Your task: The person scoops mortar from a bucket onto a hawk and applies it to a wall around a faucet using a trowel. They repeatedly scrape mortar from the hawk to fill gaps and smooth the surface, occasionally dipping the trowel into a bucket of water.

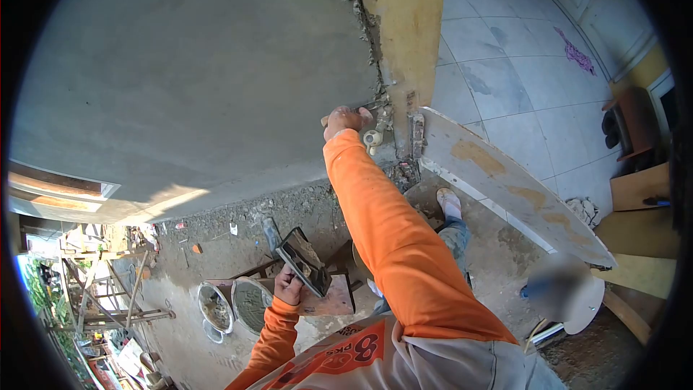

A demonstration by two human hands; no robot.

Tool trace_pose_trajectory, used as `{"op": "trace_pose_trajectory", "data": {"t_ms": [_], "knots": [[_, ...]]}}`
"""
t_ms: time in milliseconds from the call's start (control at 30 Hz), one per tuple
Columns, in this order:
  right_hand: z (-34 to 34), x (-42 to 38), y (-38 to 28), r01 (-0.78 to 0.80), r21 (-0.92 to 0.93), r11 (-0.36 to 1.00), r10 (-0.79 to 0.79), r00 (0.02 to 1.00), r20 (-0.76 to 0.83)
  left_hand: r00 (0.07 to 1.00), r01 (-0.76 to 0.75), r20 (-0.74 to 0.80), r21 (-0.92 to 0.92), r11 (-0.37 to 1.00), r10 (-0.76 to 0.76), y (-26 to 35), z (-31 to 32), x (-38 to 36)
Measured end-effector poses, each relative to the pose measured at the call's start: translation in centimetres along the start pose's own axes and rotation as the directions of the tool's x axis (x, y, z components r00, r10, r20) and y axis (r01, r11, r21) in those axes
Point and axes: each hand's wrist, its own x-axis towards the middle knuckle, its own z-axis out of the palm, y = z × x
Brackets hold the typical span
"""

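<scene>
My right hand (345, 121) is closed around the handle of a trowel (375, 105). Its blade lies at the rough edge of the grey plastered wall (216, 65), by a yellow pillar (404, 22). Just below that hand, a cream-coloured pipe fitting (372, 139) sticks out of the wall. Lower down, my left hand (289, 285) grips a black plastering float (307, 263) with some mortar on its face. The fingers partly hide how the float is held.
Two buckets (216, 305) (251, 305) with grey mix stand on the ground. A stained board (498, 173) leans beside the tiled floor (520, 65). Wooden scaffolding (108, 289) is at the left. A blurred shape is by a white round object (586, 307).
</scene>
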Motion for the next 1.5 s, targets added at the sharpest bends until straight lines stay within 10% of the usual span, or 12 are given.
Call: {"op": "trace_pose_trajectory", "data": {"t_ms": [33,67,167,433,567,667,733,867,1100,1200,1300,1500], "knots": [[-0.2,-2.1,0.0,-0.116,0.072,0.991,0.114,0.993,0.030,1.000,0.004,0.005,0.004,1.000,-0.004,-0.2,-0.3,-0.3],[-0.5,0.2,2.5,0.303,-0.368,0.879,-0.292,0.953,0.085,0.999,0.000,-0.036,-0.016,1.000,0.000,-0.4,-0.6,-0.8],[-2.3,7.7,4.0,0.551,-0.554,0.624,-0.442,0.834,0.331,0.998,-0.007,-0.070,-0.019,1.000,0.006,-0.2,-1.2,-1.7],[-8.2,1.5,3.5,0.559,-0.523,0.643,-0.241,0.796,0.555,0.997,0.004,-0.075,-0.076,0.997,-0.010,-1.4,-1.6,-1.6],[-5.5,1.9,2.4,0.639,-0.242,0.730,-0.467,0.725,0.507,0.998,-0.025,-0.066,-0.069,0.997,0.020,-0.4,-1.7,-1.2],[-2.4,6.4,0.3,0.428,-0.135,0.893,-0.381,0.882,0.276,0.996,0.010,-0.086,-0.062,0.998,-0.015,0.0,-1.7,-1.8],[-0.8,3.9,-1.7,-0.013,-0.045,0.999,0.020,0.988,0.156,0.997,-0.003,-0.083,-0.081,0.997,-0.003,-0.9,-2.1,-2.5],[0.5,1.7,-2.7,-0.162,-0.103,0.981,0.164,0.986,0.007,0.996,0.009,-0.081,-0.125,0.992,-0.019,-0.7,-1.1,-3.6],[-1.8,6.2,1.6,0.033,-0.233,0.972,-0.005,0.993,0.120,0.997,0.029,-0.062,-0.112,0.993,-0.036,-0.2,-0.5,-4.0],[-2.8,12.4,4.7,0.588,-0.640,0.495,-0.403,0.808,0.430,0.997,0.038,-0.055,-0.157,0.987,-0.047,-0.2,-0.7,-3.8],[-5.0,8.4,4.4,0.480,-0.508,0.716,-0.244,0.853,0.461,0.998,0.025,-0.046,-0.178,0.984,-0.034,-0.8,-1.2,-3.7],[-7.3,2.0,3.8,0.627,-0.471,0.621,-0.292,0.742,0.603,0.999,0.010,-0.029,-0.164,0.986,-0.015,0.0,-0.2,-3.0]]}}
